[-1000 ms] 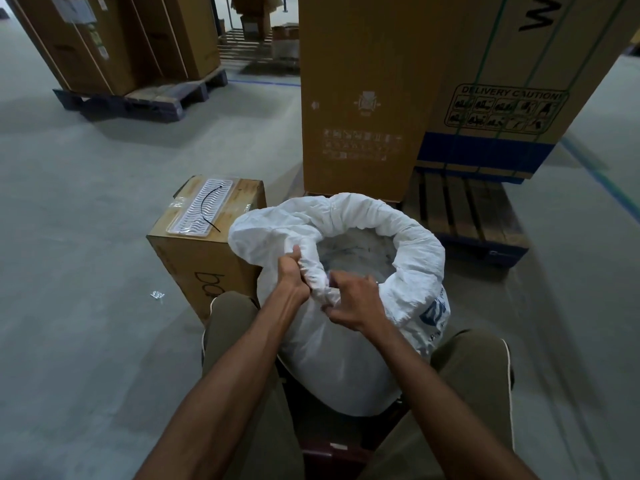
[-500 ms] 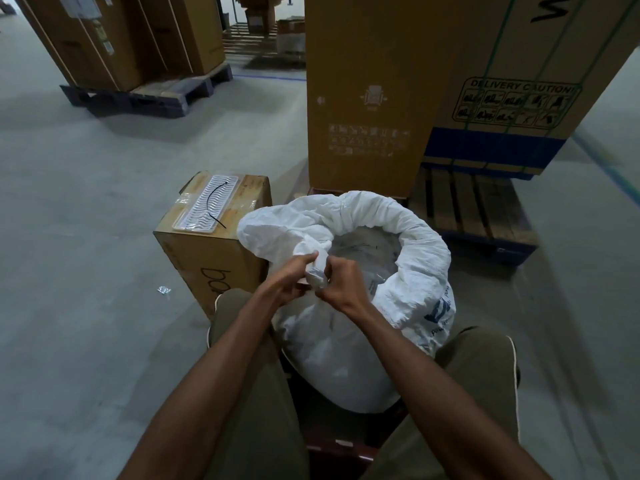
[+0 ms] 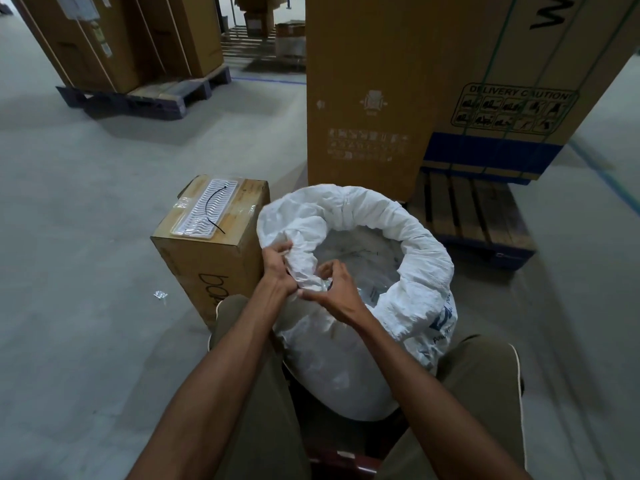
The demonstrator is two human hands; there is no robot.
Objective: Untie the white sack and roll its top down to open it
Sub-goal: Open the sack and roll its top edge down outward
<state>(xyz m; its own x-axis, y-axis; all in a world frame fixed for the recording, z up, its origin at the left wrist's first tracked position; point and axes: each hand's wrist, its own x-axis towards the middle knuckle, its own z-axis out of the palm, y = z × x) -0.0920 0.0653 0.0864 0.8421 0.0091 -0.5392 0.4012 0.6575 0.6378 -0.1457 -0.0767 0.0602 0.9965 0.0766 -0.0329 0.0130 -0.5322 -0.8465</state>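
The white sack (image 3: 349,362) stands between my knees with its mouth wide, the top rolled into a thick collar (image 3: 415,233) around the far and right sides. Clear plastic-wrapped contents show inside. My left hand (image 3: 277,268) grips the bunched near-left part of the collar, fingers curled into the fabric. My right hand (image 3: 332,292) pinches the near rim right beside it, thumb and fingers closed on the cloth. The two hands almost touch.
A small cardboard box (image 3: 207,271) with a white ridged tray (image 3: 207,209) and a black cable tie on top stands just left of the sack. Tall cartons (image 3: 367,98) on a wooden pallet (image 3: 474,216) rise behind. More palletised cartons (image 3: 121,39) are far left on grey concrete floor.
Both hands shifted a little up and left along the near rim, still working the fabric. The camera tilted slightly; the sack stays put.
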